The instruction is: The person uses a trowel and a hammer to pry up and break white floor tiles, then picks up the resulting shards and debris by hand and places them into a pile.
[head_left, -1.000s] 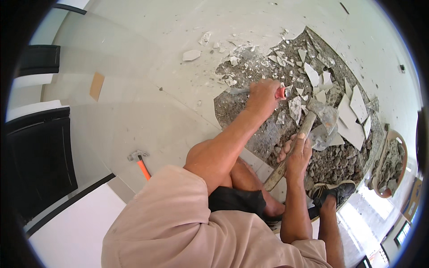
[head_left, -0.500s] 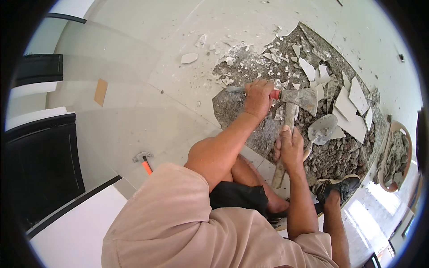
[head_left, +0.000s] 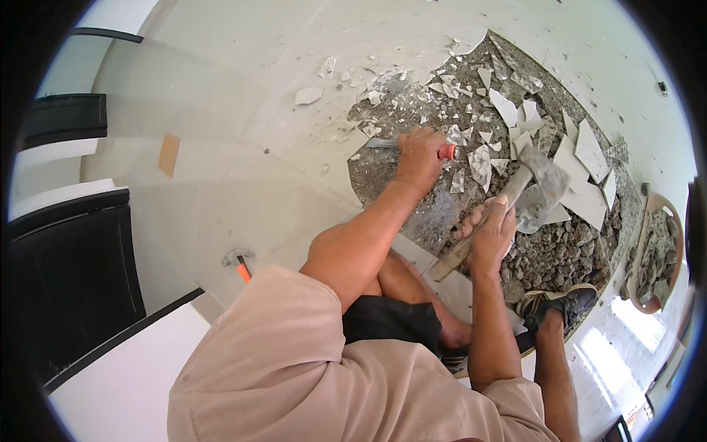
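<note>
My left hand (head_left: 420, 158) is wrapped round a chisel (head_left: 382, 143), its flat grey blade pointing left at the edge of the intact floor tile (head_left: 294, 158). The chisel's red end (head_left: 447, 152) sticks out on the right of my fist. My right hand (head_left: 492, 234) is closed on the wooden handle of a hammer (head_left: 546, 172). Its heavy grey head is apart from the chisel, to the right. Beneath both hands lies a broken-up patch of grey rubble (head_left: 434, 214). Behind the hammer head, a trowel (head_left: 535, 209) is partly hidden.
Broken white tile pieces (head_left: 582, 193) lie stacked at the right of the rubble. A pan of debris (head_left: 654, 254) stands at the far right. Another hammer with an orange handle (head_left: 243, 270) rests on the floor to the left, and a brown tile piece (head_left: 169, 155) lies farther left.
The hammer head has come off the chisel's red end and swung to the right, its handle now tilted. My left hand keeps the chisel in nearly the same place.
</note>
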{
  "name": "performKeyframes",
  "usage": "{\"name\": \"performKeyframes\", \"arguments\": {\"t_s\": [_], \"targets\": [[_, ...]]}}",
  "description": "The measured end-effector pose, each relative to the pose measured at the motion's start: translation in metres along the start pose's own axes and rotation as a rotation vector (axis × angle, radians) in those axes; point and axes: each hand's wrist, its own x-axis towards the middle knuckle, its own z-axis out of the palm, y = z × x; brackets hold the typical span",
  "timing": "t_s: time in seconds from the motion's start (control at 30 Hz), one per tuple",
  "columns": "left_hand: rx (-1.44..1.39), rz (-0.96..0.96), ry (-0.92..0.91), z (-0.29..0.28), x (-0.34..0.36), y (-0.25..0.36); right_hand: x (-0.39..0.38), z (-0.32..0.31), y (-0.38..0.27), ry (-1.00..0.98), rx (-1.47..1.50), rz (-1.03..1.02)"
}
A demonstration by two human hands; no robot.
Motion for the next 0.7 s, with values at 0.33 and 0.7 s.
{"name": "performKeyframes", "arguments": {"t_s": [0.33, 0.7], "targets": [[0.051, 0.026, 0.068, 0.004, 0.001, -0.011, -0.004, -0.003, 0.018, -0.062, -0.068, 0.079], [0.103, 0.204, 0.116, -0.044, 0.017, 0.000, -0.006, -0.019, 0.027, -0.245, -0.353, 0.178]]}}
